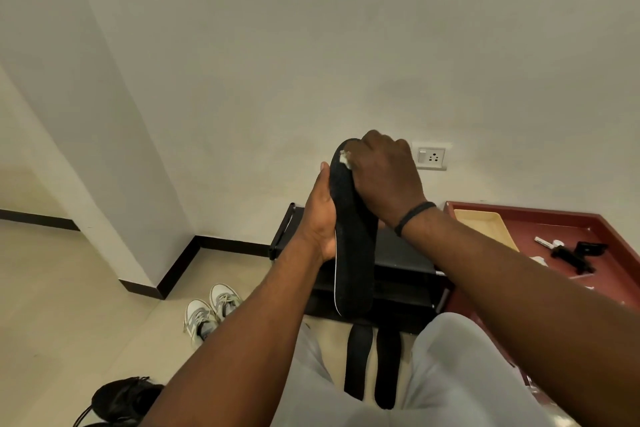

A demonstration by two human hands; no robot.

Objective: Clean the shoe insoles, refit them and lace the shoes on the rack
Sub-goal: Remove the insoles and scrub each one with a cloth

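My left hand (322, 218) grips a long black insole (355, 253) from the left side and holds it upright in front of me. At the insole's top end my right hand (384, 180) presses a small white wad of tissue (344, 159) against it, fingers curled round the wad. Two more black insoles (358, 362) lie side by side on the floor between my knees. A pair of grey-and-white sneakers (211, 312) stands on the floor to the left. One black shoe (124, 399) lies at the lower left. The black shoe rack (398, 263) stands behind the held insole.
A red table (581, 253) at the right carries a pale wooden tray (485, 225), a black gadget (578, 253) and small white items. The wall holds a socket (431, 157). A wall corner with black skirting (173, 270) juts out at the left.
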